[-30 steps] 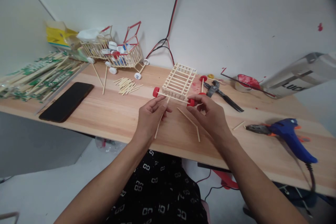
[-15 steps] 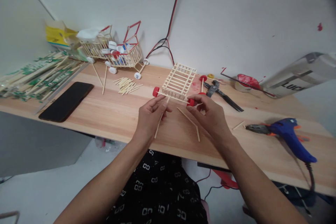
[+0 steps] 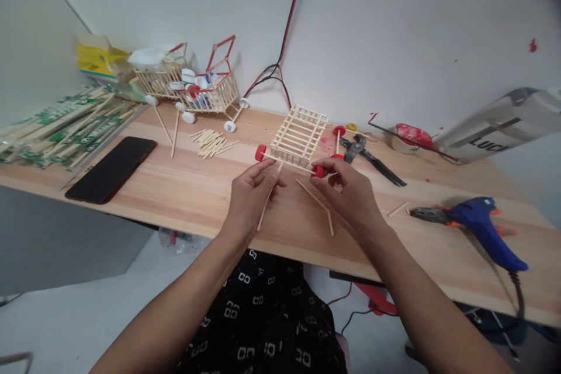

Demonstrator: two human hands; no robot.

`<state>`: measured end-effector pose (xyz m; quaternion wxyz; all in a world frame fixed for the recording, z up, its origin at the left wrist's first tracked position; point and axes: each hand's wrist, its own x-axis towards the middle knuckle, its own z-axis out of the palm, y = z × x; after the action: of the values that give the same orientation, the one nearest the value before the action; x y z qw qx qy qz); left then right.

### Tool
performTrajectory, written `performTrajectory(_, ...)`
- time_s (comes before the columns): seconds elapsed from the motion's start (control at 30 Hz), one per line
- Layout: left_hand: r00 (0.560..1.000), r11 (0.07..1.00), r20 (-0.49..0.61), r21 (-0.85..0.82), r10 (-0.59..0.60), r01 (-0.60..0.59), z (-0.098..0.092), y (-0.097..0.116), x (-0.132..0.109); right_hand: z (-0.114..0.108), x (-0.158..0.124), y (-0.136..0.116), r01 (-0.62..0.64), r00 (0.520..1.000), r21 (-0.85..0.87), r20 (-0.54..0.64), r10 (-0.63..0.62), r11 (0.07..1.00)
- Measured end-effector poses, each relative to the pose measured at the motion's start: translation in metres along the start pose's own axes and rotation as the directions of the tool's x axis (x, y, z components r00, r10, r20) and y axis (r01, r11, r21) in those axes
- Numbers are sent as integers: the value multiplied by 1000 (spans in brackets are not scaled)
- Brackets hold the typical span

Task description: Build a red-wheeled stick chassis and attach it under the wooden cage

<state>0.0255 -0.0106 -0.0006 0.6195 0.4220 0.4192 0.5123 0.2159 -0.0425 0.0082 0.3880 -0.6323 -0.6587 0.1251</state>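
My left hand (image 3: 255,190) pinches a thin wooden stick (image 3: 264,210) whose upper end meets a wooden axle (image 3: 294,166). A red bottle-cap wheel (image 3: 260,152) sits at the axle's left end. At the other end, my right hand (image 3: 344,184) closes thumb and fingers on a second red bottle-cap wheel (image 3: 317,171). Just behind the axle lies a slatted stick basket (image 3: 300,133). A bent pair of joined sticks (image 3: 316,200) rests on the table between my hands.
Pliers (image 3: 372,160), a paint cup (image 3: 412,137) and another red-wheeled axle (image 3: 338,139) are to the right. A blue glue gun (image 3: 486,234) lies nearer. Leftward are short sticks (image 3: 213,143), a phone (image 3: 111,169), bagged chopsticks (image 3: 65,125) and miniature stick carts (image 3: 205,93).
Almost nothing differs. The right wheel and my right fingers have shifted very slightly to the left; my left hand stays in place.
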Motion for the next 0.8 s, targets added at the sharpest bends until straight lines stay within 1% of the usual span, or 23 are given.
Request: performTrajectory(0.8,1000,1000,5,-1,13,-13,1,1,-1,1,0,3,30,1000,-11,5,-30,999)
